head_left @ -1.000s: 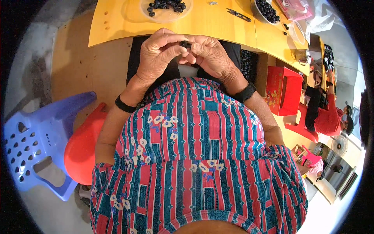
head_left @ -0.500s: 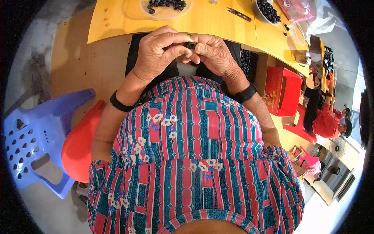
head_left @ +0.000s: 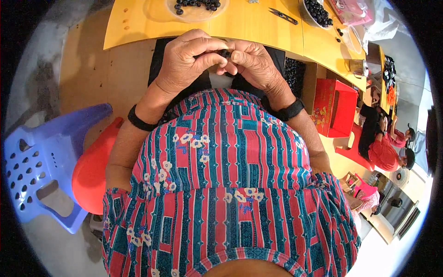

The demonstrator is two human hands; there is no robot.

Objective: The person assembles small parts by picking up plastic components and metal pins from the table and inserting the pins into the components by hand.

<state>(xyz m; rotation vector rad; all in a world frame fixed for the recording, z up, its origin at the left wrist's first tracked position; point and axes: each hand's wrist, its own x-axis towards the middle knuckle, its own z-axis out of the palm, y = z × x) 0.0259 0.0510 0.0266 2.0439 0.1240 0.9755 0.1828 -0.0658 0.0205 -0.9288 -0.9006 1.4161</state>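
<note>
A small round black part [head_left: 224,53] is pinched between the fingertips of my two hands, just off the table's near edge. My left hand [head_left: 191,57] grips it from the left with thumb and forefinger. From the other side my right hand [head_left: 253,62] closes its thumb and forefinger on the same part. Its finer shape is mostly hidden by the fingers. Beyond my hands, a clear shallow dish [head_left: 203,17] on the yellow table [head_left: 249,28] holds several similar black rings.
Small thread snips [head_left: 283,16] lie near a bowl [head_left: 305,13] heaped with black parts. Right of me stands a red box [head_left: 333,108]. A blue plastic chair [head_left: 50,161] and a red stool [head_left: 94,173] are at my left. People in red [head_left: 385,152] sit farther right.
Both hands keep nearly the same pinch on the black part, with only a slight shift. At the far right, a seated person has moved and a second one shows more clearly.
</note>
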